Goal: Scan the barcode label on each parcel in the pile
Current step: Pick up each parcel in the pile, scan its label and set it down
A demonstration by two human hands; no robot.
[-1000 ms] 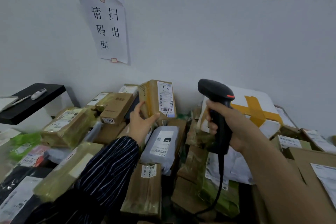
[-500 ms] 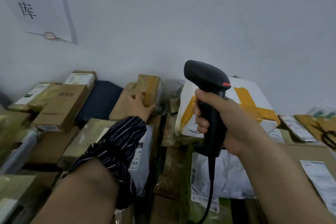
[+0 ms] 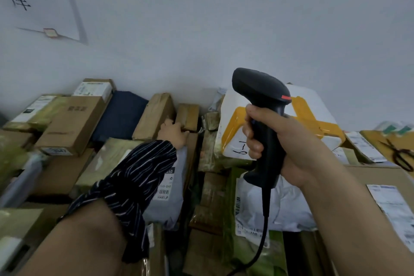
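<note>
The left hand [image 3: 173, 133] is laid against the near end of a small brown parcel [image 3: 188, 115] at the back of the pile [image 3: 71, 123], by the wall [image 3: 224, 29]. Whether the parcel is gripped cannot be told. The right hand [image 3: 286, 141] is clamped round the handle of the black scanner [image 3: 261, 92], which is held upright, right of that parcel and in front of a white parcel with yellow tape [image 3: 313, 107]. The brown parcel's long axis runs toward the wall, and no label is seen on its upper face. It is judged that the nearer left hand must turn it before scanning.
</note>
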